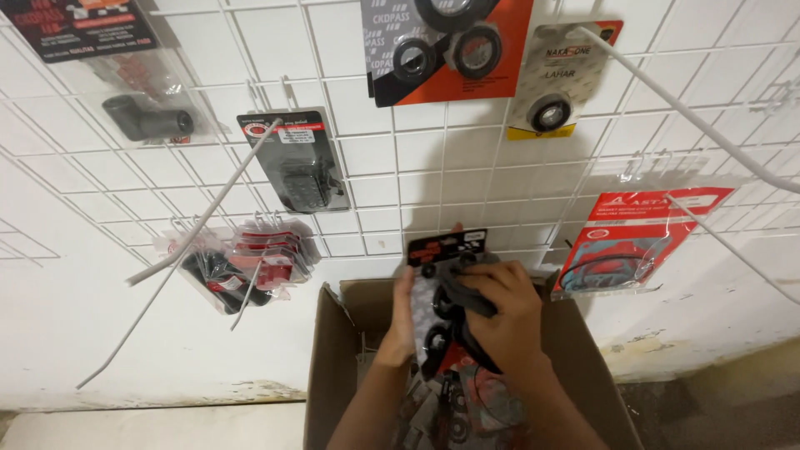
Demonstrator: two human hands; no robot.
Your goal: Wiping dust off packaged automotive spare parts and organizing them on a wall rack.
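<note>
Head view looks down on both hands gripping a small stack of blister-carded parts packs [446, 279] above an open cardboard box [333, 367]. Left hand [402, 329] closes round the stack's left edge; right hand [500, 321] clamps over its front, fingers curled. More packs lie inside the box. Behind, a white wire grid panel [400, 167] carries hanging packs, among them a red gasket pack [633, 242], and bare white hooks [200, 217].

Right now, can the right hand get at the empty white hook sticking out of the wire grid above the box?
Probably not as things stand: the right hand is closed on the black blister-packed parts card, shared with the left hand. The bare white hook juts out to the left, with nothing blocking the path.
</note>
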